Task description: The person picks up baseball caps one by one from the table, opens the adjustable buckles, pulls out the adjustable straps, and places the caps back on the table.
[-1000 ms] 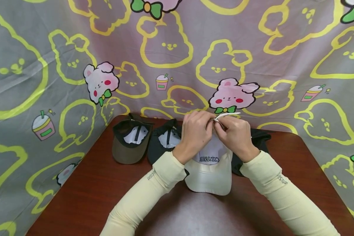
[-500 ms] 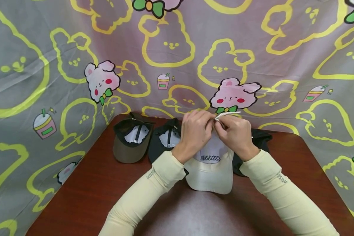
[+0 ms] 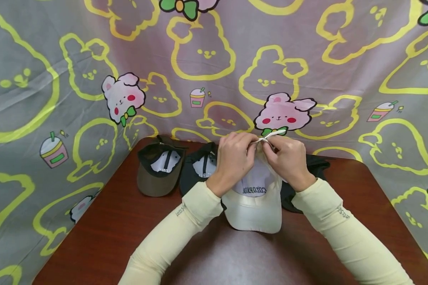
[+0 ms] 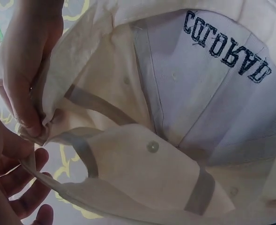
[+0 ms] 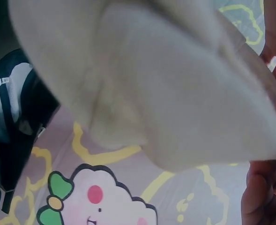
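Left grip [image 3: 234, 160] and right grip [image 3: 289, 160] are close together, each pinching, between thumb and fingers, the back end of a cream fabric baseball cap with a curved brim [image 3: 253, 215]. Between the fingertips runs a narrow cream fabric strap [image 3: 276, 133], one end poking up beyond the right hand. Held over the middle of a reddish-brown wooden surface [image 3: 107, 229], the cap has its brim toward the person and its hollow side facing up, so the dark embroidered letters [image 4: 227, 47] at the front show reversed inside; whether the brim touches the surface cannot be told. From the left wrist, a gap shows at the cap's rear, beside the fingers, and a small round eyelet [image 4: 152, 146] sits in one panel; the right wrist view of the cap is blurred. To the left lies a brown cap with a black inner band [image 3: 155, 184], next to it a black cap with a pale lining [image 3: 189, 180], partly hidden by the left arm. Another dark cap [image 3: 315, 166] lies behind the right hand. Pale yellow sleeves [image 3: 164, 241] cover both arms, and a grey patterned fabric backdrop [image 3: 221, 35] hangs behind.
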